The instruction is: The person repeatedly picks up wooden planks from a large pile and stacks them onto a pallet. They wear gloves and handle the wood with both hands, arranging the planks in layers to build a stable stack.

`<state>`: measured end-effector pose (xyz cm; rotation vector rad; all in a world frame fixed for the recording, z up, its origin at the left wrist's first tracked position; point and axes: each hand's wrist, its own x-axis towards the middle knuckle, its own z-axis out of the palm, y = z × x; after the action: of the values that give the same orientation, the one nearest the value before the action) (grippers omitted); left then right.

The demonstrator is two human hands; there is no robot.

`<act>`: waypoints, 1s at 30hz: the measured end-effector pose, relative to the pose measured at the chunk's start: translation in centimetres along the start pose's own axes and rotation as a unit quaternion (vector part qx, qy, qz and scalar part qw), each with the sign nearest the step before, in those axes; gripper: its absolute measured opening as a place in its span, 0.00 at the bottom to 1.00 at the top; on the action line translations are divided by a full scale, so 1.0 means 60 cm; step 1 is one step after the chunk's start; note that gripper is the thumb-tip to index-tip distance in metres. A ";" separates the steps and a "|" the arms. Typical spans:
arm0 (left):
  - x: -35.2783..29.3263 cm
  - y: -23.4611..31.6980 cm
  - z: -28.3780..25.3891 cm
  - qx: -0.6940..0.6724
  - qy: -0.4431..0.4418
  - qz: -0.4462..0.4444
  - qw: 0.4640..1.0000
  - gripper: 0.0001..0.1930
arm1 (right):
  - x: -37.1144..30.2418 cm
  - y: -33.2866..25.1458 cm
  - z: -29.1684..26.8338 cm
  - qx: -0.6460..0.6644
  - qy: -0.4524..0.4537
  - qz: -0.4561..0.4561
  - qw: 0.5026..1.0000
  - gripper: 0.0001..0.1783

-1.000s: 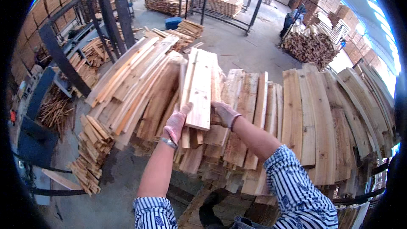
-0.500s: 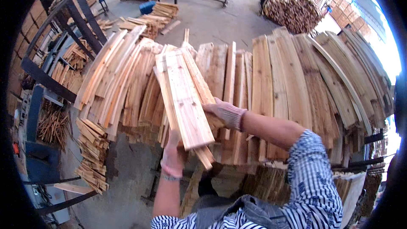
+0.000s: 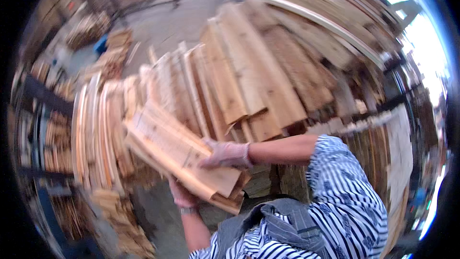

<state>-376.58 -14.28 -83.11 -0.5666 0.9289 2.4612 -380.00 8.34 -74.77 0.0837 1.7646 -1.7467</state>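
Note:
A small stack of wooden boards (image 3: 175, 146) lies slanted across my two gloved hands, in front of my body. My right hand (image 3: 225, 154) grips the stack from its right edge, the fingers over the top board. Below the left edge, my left hand (image 3: 183, 194) holds the boards from underneath; most of its fingers are hidden by the wood. The far end of the stack is over or against the row of planks (image 3: 187, 91) beyond it; motion blur keeps me from telling whether they touch.
Wide planks (image 3: 268, 67) lie side by side, reaching to the far right. Short wood pieces (image 3: 117, 220) are piled at the lower left. A dark metal frame (image 3: 48, 93) stands at the left. More stacked boards (image 3: 369, 163) stand near my right elbow.
The view has swung to the right. The boards in my hands have turned to a flatter slant and come closer to my body, and my right hand now lies over their top.

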 end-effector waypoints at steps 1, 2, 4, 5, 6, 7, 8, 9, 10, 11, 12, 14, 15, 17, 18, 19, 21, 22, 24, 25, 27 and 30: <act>0.001 -0.006 -0.016 0.004 -0.013 0.000 1.000 0.45 | -0.010 -0.007 0.007 -0.033 0.002 0.031 0.999 0.48; -0.009 -0.007 -0.047 0.015 -0.026 -0.004 1.000 0.45 | -0.024 -0.014 0.013 -0.057 0.006 0.062 0.996 0.50; -0.004 -0.004 -0.067 0.213 0.022 0.095 0.972 0.39 | -0.088 -0.031 0.005 -0.065 0.020 0.028 0.997 0.56; 0.004 0.002 -0.046 0.306 0.024 0.140 0.941 0.38 | -0.086 0.008 0.006 -0.048 0.068 -0.004 0.997 0.60; -0.049 0.019 -0.063 0.359 0.120 0.239 0.894 0.38 | -0.025 0.025 0.039 -0.078 0.013 -0.043 0.996 0.63; -0.026 0.029 -0.016 0.393 0.103 0.243 0.881 0.38 | -0.030 0.043 0.038 -0.037 0.073 -0.073 0.994 0.61; -0.007 0.040 0.025 0.400 0.075 0.235 0.883 0.38 | -0.032 0.048 0.034 -0.006 0.107 -0.106 0.989 0.60; 0.002 0.052 0.057 0.405 0.053 0.230 0.883 0.38 | -0.049 0.022 0.030 -0.042 0.128 -0.088 0.987 0.61; 0.009 0.065 0.088 0.407 0.029 0.229 0.884 0.38 | -0.083 -0.029 0.024 -0.077 0.144 -0.071 0.984 0.63; 0.015 0.073 0.121 0.412 -0.002 0.223 0.883 0.38 | -0.111 -0.061 0.022 -0.111 0.158 -0.056 0.980 0.64; 0.015 0.080 0.157 0.417 -0.027 0.218 0.882 0.38 | -0.137 -0.078 0.016 -0.109 0.181 -0.094 0.973 0.64; 0.003 0.077 0.227 0.414 -0.082 0.209 0.882 0.38 | -0.191 -0.087 0.012 -0.113 0.220 -0.180 0.952 0.63; -0.003 0.071 0.258 0.414 -0.108 0.202 0.881 0.38 | -0.224 -0.077 0.011 -0.072 0.226 -0.228 0.945 0.64; -0.015 0.048 0.312 0.417 -0.158 0.182 0.876 0.38 | -0.297 -0.051 0.013 0.008 0.232 -0.326 0.917 0.65; 0.027 0.010 0.334 0.406 -0.204 0.167 0.875 0.38 | -0.299 -0.022 -0.013 0.031 0.254 -0.368 0.894 0.66; 0.054 -0.003 0.353 0.407 -0.240 0.141 0.870 0.38 | -0.304 0.003 -0.060 -0.056 0.333 -0.356 0.871 0.67; 0.067 -0.055 0.385 0.410 -0.295 0.103 0.857 0.38 | -0.313 0.023 -0.113 -0.142 0.461 -0.330 0.811 0.68; 0.069 -0.078 0.403 0.412 -0.322 0.087 0.848 0.38 | -0.359 -0.003 -0.115 -0.131 0.495 -0.292 0.808 0.68; 0.066 -0.124 0.440 0.410 -0.392 0.046 0.822 0.38 | -0.395 0.037 -0.138 -0.128 0.558 -0.283 0.769 0.66; 0.062 -0.148 0.460 0.406 -0.427 0.023 0.808 0.38 | -0.419 0.050 -0.137 -0.137 0.598 -0.267 0.743 0.66; 0.036 -0.201 0.498 0.377 -0.484 -0.045 0.788 0.38 | -0.462 0.085 -0.129 -0.198 0.696 -0.233 0.650 0.64; 0.043 -0.307 0.622 0.426 -0.564 -0.136 0.695 0.29 | -0.546 0.115 -0.141 -0.207 0.802 -0.163 0.536 0.62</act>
<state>-376.87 24.62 -68.07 0.9666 1.0855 1.3269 -354.21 29.52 -65.98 1.7412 3.5511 -1.1394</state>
